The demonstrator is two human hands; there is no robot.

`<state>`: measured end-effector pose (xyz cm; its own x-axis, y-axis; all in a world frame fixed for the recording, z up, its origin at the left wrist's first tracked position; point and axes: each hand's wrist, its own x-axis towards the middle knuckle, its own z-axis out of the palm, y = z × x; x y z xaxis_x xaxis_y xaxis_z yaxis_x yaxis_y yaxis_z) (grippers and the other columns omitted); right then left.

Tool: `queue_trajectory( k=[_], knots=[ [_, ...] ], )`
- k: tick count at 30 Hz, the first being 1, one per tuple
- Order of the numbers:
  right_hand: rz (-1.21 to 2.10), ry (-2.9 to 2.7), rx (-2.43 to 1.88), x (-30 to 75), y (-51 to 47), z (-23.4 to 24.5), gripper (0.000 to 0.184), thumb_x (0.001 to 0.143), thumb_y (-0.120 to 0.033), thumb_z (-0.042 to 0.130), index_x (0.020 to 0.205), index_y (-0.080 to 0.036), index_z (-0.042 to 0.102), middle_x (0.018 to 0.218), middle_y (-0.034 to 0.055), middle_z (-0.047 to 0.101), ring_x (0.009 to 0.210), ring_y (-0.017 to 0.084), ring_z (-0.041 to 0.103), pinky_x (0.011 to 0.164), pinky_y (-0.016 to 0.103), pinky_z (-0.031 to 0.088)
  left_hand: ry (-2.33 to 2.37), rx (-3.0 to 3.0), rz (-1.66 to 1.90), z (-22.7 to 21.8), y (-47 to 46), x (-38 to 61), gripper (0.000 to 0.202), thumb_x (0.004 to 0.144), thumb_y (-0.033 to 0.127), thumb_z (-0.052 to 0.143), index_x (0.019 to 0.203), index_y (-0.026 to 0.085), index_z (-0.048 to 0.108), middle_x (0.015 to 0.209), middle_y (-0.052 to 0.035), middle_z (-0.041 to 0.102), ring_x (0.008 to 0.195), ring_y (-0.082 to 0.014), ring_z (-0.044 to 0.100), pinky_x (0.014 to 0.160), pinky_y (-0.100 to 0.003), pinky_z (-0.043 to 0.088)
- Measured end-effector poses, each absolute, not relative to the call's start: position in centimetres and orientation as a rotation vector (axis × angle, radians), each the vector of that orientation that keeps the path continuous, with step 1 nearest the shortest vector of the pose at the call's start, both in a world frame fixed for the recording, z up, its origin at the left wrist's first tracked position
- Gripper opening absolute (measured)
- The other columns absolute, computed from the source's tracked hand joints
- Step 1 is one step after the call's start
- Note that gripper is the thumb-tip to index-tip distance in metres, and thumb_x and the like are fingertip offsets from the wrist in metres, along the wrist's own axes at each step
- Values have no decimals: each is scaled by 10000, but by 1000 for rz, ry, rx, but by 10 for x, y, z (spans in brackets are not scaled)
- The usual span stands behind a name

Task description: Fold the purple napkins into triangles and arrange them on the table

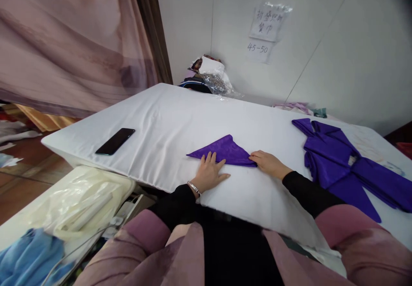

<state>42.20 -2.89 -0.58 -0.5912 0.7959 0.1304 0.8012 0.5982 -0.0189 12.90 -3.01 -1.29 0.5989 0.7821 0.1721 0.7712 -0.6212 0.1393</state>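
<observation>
A purple napkin point(223, 151) lies folded into a triangle on the white bench point(167, 123), near its front edge. The left hand point(209, 174) presses flat on its lower edge, fingers spread; the right hand point(267, 163) rests at its right tip, fingers together. More purple cloths point(341, 161) lie unfolded to the right; a phone point(115, 141) lies left.

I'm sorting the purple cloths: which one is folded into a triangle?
The purple napkin under both hands, left hand and right hand; the purple pile at right lies loose and crumpled.
</observation>
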Motion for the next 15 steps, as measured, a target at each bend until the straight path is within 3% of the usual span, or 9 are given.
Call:
queue_trajectory(
  k=[5,11,15],
  knots=[
    [-120,-2635,-1325,417,-43,-5,319,902,-149,368,1026,-136,661,1010,119,648,884,217,589,768,357,511,1308,2765,361,-13,-26,123,590,832,598,429,1298,241,497,1385,-163,427,1297,-386,333,1030,-570,249],
    [-18,-2620,-1251,400,-99,7,296,864,-117,411,1034,-151,651,1035,115,639,934,218,580,811,376,497,1152,2839,438,-14,-32,113,425,884,440,447,1237,222,540,1378,-144,438,1311,-331,329,1042,-557,262],
    [136,-2544,-1213,400,-123,4,376,812,-78,436,1131,-174,608,1126,110,616,1038,215,562,873,386,495,1114,2888,545,-11,-43,118,310,887,291,462,1123,147,602,1238,-144,541,1181,-276,460,1064,-495,273]
  ],
)
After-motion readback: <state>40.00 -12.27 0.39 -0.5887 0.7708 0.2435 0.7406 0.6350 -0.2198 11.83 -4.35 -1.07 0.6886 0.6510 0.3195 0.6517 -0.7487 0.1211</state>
